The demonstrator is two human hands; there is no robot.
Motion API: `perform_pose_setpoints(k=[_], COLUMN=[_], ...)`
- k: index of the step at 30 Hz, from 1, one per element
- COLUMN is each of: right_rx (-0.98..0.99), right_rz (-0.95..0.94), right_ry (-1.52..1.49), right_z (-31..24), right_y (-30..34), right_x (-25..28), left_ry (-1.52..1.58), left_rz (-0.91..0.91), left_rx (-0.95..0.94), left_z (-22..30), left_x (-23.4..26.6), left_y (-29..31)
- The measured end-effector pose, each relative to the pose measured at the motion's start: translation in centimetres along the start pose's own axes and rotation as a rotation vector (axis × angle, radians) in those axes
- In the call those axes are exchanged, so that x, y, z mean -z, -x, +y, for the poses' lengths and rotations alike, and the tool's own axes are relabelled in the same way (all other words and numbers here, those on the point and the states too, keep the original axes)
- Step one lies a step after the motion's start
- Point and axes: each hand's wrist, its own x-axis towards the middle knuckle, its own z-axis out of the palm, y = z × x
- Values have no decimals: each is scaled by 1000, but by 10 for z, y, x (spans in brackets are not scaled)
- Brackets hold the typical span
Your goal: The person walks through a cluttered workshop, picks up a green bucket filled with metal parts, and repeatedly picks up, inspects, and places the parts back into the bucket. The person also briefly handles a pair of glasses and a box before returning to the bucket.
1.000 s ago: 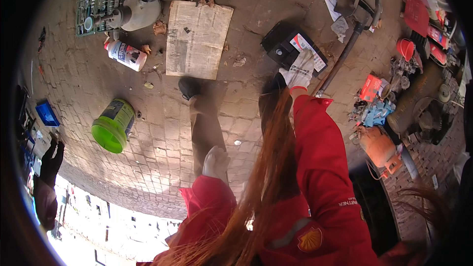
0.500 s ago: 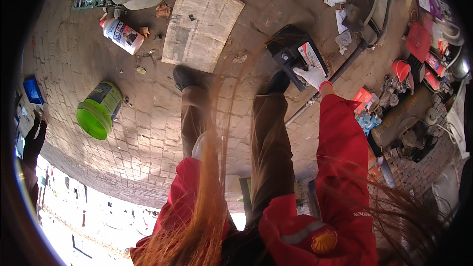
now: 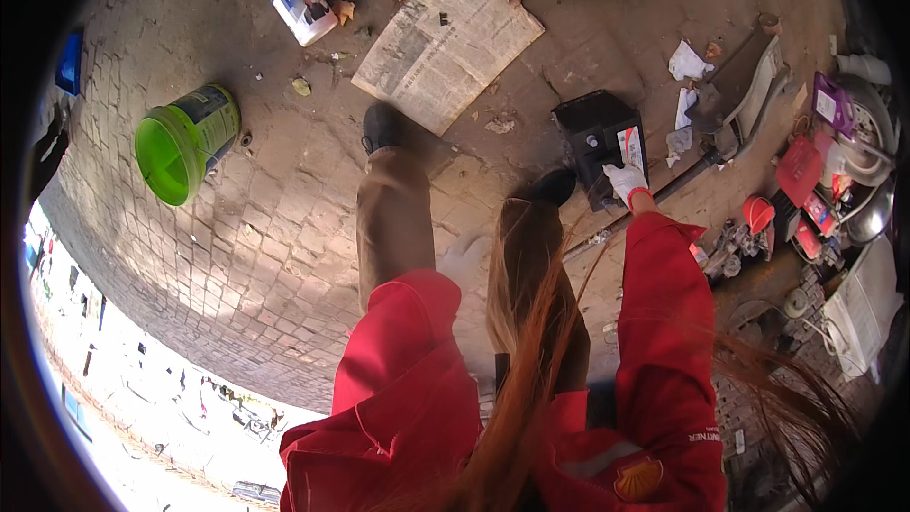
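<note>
A black car battery (image 3: 580, 125) with a white and orange label rests on the brick ground, just beyond my right shoe. My right hand (image 3: 624, 182), in a white glove with a red cuff, grips its near right edge; the fingertips are hard to make out. My left hand (image 3: 463, 259), also in a pale glove, is a blurred shape between my knees, past the end of the red sleeve. Its fingers cannot be told apart. A long dark metal bar (image 3: 678, 180) lies right of the battery.
A newspaper sheet (image 3: 450, 43) lies ahead of my left shoe. A white bottle (image 3: 299, 0) stands far left, and a green bucket (image 3: 172, 156) lies tipped at the left. Crumpled paper (image 3: 688, 62) and a red cup (image 3: 758, 213) among piled parts are at the right.
The view has swung, so the ground things sit farther right in it. My left hand has moved from beside my left leg to between my knees. My right hand stays at the battery.
</note>
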Motion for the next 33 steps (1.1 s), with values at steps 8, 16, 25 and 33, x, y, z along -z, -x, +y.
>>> perform_pose_setpoints(k=[8, 16, 25, 33], right_rx=[149, 485, 626, 1156], right_rz=[26, 95, 64, 449], right_ry=[248, 337, 257, 311], right_z=[-104, -269, -464, -394], right_y=[69, 137, 174, 202], right_x=[31, 50, 29, -15], left_ry=[-371, -255, 151, 469], left_rz=[183, 336, 290, 243], left_rx=[-245, -303, 79, 71], left_z=[33, 43, 54, 59], left_x=[43, 57, 49, 39], left_y=[18, 6, -8, -19])
